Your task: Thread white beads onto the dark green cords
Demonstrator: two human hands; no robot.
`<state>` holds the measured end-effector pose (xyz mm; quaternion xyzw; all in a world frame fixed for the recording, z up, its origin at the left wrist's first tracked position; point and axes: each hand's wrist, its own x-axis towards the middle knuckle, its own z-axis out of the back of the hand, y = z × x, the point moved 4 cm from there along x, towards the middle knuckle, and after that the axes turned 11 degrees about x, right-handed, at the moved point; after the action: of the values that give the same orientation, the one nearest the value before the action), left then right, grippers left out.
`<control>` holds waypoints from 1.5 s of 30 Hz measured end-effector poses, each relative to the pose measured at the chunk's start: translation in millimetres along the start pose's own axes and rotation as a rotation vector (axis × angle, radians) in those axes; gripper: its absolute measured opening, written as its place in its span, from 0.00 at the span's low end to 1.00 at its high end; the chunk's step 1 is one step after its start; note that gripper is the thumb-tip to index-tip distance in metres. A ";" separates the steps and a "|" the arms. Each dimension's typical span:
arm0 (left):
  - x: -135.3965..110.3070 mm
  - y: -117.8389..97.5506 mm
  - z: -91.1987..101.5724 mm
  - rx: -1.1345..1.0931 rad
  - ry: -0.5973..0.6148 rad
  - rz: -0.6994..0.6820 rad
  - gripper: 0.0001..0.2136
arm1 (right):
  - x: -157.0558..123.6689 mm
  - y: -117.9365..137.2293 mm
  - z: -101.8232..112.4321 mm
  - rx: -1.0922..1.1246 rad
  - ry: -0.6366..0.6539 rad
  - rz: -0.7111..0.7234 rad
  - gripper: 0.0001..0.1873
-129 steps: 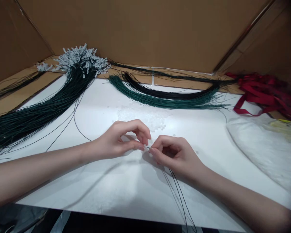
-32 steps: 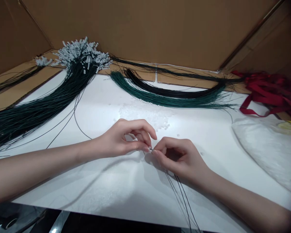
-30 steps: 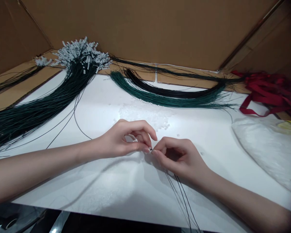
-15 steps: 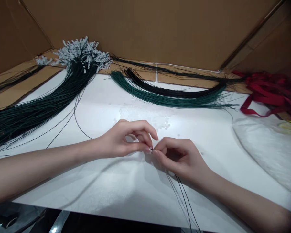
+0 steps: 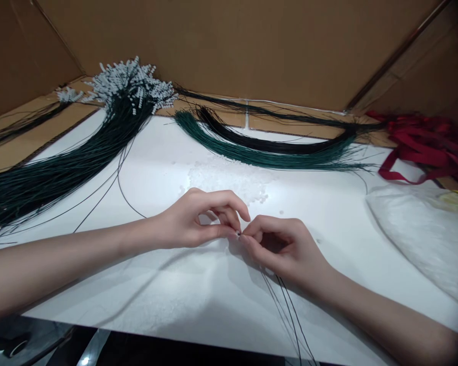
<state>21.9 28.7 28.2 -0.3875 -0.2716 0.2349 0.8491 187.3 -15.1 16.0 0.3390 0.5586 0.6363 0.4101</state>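
Observation:
Fingertip to fingertip, my two hands meet over the middle of the white board. My left hand point(image 5: 209, 218) pinches a tiny whitish bead, mostly hidden by the thumb and finger. The thumb and forefinger of my right hand point(image 5: 282, 244) are pressed together on a thin dark wire point(image 5: 290, 305), whose strands hang below the palm past the board's front edge. A short dark tip of wire shows between the two hands. Behind my fingers lie many loose clear-white beads point(image 5: 229, 178), spread on the board.
A thick bundle of green wires point(image 5: 80, 137) tipped with white beads point(image 5: 130, 84) lies left. Curved bundles of green wire point(image 5: 267, 160) and black wire point(image 5: 275, 146) lie at the back. Red ribbon point(image 5: 423, 147) and a clear plastic bag point(image 5: 423, 229) are right. Cardboard walls point(image 5: 252, 51) stand behind.
Almost nothing differs. My left fingertips have shifted very slightly at the bead, and my right hand holds the wire in the same place.

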 end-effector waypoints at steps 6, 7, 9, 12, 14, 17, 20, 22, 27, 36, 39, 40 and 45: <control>-0.9 -2.9 1.3 0.035 -0.003 0.022 0.09 | -1.1 5.6 -0.6 -0.070 -0.040 0.051 0.12; -1.1 -3.3 1.4 0.038 -0.006 0.020 0.09 | -1.4 6.0 -0.8 -0.070 -0.056 0.053 0.12; -1.4 -3.8 1.5 0.054 -0.014 0.015 0.09 | -2.2 5.8 -0.9 -0.057 -0.087 0.055 0.10; -1.9 -4.5 0.8 0.077 -0.014 -0.010 0.10 | -2.8 3.9 -0.3 -0.024 -0.116 0.056 0.08; -2.0 -4.8 0.0 0.087 -0.006 -0.030 0.10 | -2.6 2.7 -0.1 -0.007 -0.113 0.057 0.08; -2.2 -4.4 -1.1 0.095 0.008 -0.055 0.10 | -1.7 1.7 0.0 -0.004 -0.106 0.058 0.09; -2.5 -4.5 -2.0 0.082 0.025 -0.081 0.12 | -0.6 0.8 0.2 0.016 -0.118 0.055 0.09; -2.5 -5.1 -2.1 0.074 0.025 -0.088 0.13 | -0.3 0.0 0.0 0.035 -0.120 0.047 0.08; -1.8 -7.3 -0.4 0.080 -0.023 -0.097 0.11 | -0.5 0.6 0.8 0.011 -0.120 0.044 0.05; -2.3 -4.8 1.3 0.036 -0.014 -0.011 0.11 | 1.5 0.5 0.7 0.054 -0.052 0.024 0.09; -2.7 -4.2 2.3 0.036 -0.026 0.005 0.11 | 0.8 -1.7 0.3 0.066 -0.052 0.003 0.11; -3.0 -3.9 2.5 0.033 -0.027 0.009 0.11 | 0.4 -2.3 0.4 0.063 -0.053 -0.002 0.13; -4.4 -2.0 3.7 0.008 -0.031 0.035 0.11 | -0.5 -3.5 1.9 0.039 -0.066 0.006 0.18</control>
<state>16.7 26.7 30.6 -0.3852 -0.2770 0.2570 0.8419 189.8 -14.5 12.8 0.3694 0.5560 0.6152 0.4195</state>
